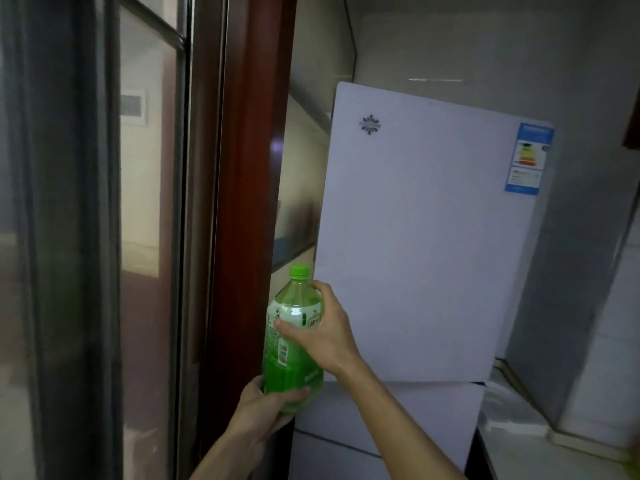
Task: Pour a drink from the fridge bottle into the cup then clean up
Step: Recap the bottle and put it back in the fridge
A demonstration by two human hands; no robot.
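bottle [292,337] upright, capped | left hand [263,407] fingers clamped on base | right hand [325,332] fingers clamped on shoulder | fridge [415,237] closed

Both forearms ran out of view at the bottom edge. The left hand [266,407] covered the bottle's [294,341] base, and the right hand [325,330] hid part of its label, whose print was too small to read. The fridge's [415,237] lower doors were cut off by the bottom edge. Its emblem [370,124] and blue sticker [528,159] were too small to make out (only coloured bars showed). The counter [554,455] at the right was blurred and ran past the frame's corner. The glass [145,202] at the left gave only vague reflections.
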